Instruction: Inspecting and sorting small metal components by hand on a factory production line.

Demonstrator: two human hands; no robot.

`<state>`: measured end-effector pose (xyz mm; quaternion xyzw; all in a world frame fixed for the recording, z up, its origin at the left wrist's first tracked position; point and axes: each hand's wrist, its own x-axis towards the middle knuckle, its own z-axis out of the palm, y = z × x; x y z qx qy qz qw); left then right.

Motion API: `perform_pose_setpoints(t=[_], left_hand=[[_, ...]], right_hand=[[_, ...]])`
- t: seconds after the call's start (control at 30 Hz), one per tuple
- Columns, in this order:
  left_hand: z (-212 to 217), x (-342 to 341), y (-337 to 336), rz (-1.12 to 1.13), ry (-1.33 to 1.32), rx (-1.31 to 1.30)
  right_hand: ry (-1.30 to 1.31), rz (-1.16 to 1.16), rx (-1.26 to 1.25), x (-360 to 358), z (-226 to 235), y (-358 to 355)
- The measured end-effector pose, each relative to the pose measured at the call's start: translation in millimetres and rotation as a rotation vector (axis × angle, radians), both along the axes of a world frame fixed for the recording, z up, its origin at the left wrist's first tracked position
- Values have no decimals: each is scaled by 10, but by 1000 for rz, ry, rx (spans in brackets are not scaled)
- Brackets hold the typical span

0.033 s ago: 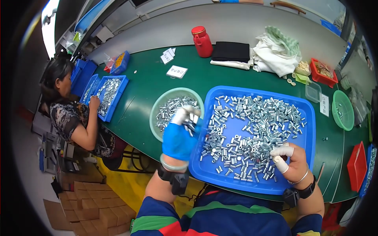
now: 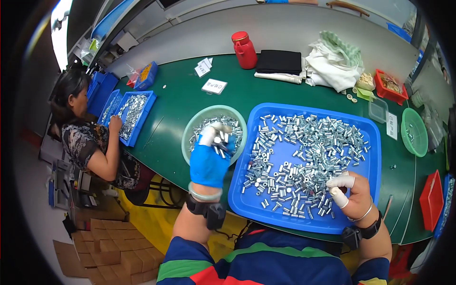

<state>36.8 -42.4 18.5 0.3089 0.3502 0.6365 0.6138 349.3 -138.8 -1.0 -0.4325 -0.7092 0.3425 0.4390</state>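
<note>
My left hand (image 2: 209, 159), in a blue fingerless glove with white finger covers, is over the pale green bowl (image 2: 186, 142). Its fingers curl round several short shiny metal sleeves (image 2: 219, 146). More sleeves fill the bowl beneath. A large blue tray (image 2: 377, 156) stands to its right, with many loose metal sleeves (image 2: 316, 147) spread over its bottom. At the tray's right front part, my right hand (image 2: 354, 197) has its white-covered thumb and forefinger closed together at the edge of the pile. What lies between those fingertips is too small to make out.
A red jug (image 2: 245, 51), folded black cloth (image 2: 280, 61) and white cloths (image 2: 332, 66) line the back. A green basket (image 2: 414, 133) and a red bin (image 2: 430, 202) are at right. At left a co-worker (image 2: 88, 128) handles parts in a blue tray (image 2: 142, 121).
My left hand has shifted slightly left above the bowl, and the sleeves in its fingers show more plainly. My right hand stays in place.
</note>
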Motion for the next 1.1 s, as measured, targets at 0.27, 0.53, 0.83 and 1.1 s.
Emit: perform_pose_setpoints(t=[0.27, 0.53, 0.83, 1.1], left_hand=[[-66, -451, 220, 183, 506, 181], [80, 22, -118, -46, 623, 221], [-34, 998, -440, -938, 1169, 655], [-120, 1400, -508, -1008, 1489, 805]], right_hand=[[23, -26, 1, 16, 24, 13], [243, -78, -238, 42, -32, 126], [269, 18, -429, 131, -91, 146], [-593, 91, -292, 411, 115, -130]])
